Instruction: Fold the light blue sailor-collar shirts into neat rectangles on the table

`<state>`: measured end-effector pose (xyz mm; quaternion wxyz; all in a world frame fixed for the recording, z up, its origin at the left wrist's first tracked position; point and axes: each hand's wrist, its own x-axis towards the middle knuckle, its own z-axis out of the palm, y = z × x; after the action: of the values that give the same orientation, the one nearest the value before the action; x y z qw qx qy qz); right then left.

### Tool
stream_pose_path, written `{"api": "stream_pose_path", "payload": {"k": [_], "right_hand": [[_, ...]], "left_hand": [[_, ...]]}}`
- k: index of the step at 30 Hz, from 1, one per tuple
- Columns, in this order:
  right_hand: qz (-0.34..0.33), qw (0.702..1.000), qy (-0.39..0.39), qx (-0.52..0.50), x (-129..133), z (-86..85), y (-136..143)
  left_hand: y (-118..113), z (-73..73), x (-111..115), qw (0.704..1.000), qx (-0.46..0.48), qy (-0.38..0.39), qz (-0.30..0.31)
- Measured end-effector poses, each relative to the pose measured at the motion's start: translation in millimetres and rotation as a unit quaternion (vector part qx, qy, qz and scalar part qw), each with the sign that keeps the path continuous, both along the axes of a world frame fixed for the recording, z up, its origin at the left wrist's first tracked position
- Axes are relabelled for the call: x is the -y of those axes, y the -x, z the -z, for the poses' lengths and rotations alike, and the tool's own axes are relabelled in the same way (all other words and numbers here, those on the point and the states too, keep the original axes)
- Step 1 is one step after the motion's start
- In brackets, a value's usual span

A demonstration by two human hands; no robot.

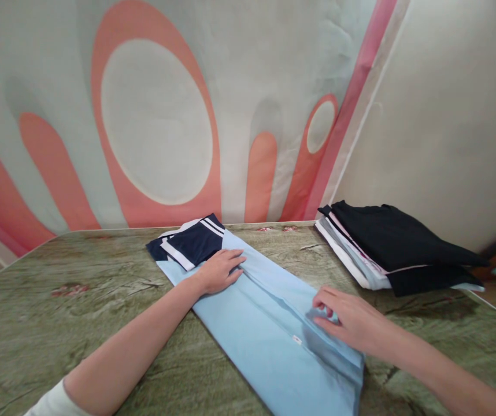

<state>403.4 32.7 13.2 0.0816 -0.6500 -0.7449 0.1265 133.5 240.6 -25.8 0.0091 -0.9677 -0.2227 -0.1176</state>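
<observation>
A light blue garment with navy, white-striped parts folded in at its far end lies lengthwise on the table, its near end out of frame. It looks like a shirt folded into a long strip, with a small white tag on it. Flat on the light blue cloth, beside the navy part, rests my left hand, fingers stretched out. My right hand is over the right side of the garment, casting a shadow on it. Its fingers are curled, with a gap to the thumb, and I see no cloth held between them.
A stack of folded clothes, black on top with white, grey and pink layers below, sits at the table's right. The wood-patterned table ends at a wall covering with pink and orange shapes.
</observation>
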Motion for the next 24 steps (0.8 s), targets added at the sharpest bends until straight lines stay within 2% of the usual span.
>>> {"api": "stream_pose_path", "payload": {"k": [3,5,8,12,16,20,24], "right_hand": [[-0.06,0.997,0.01,-0.048,1,6.2,10],[-0.08,0.996,0.006,-0.05,-1,9.2,11],[-0.087,0.995,0.011,-0.039,-4,8.6,5],[-0.101,0.993,0.055,-0.023,-4,0.3,-12],[-0.076,0.994,0.074,-0.01,-2,-6.0,-38],[-0.021,0.999,0.041,0.008,-3,-5.5,-62],[-0.033,0.997,0.058,-0.026,-5,0.0,-70]], "left_hand": [[1,-3.2,-1,1.0,0.005,-0.026,-0.009],[3,-1.9,-4,0.998,0.007,-0.044,-0.042],[9,4.7,-12,0.994,-0.009,-0.042,-0.102],[13,13.3,-19,0.992,-0.03,-0.034,-0.115],[12,15.7,-22,0.992,-0.027,-0.031,-0.117],[16,17.2,-30,0.991,-0.028,-0.02,-0.132],[27,20.3,-42,0.985,-0.029,-0.013,-0.169]]}}
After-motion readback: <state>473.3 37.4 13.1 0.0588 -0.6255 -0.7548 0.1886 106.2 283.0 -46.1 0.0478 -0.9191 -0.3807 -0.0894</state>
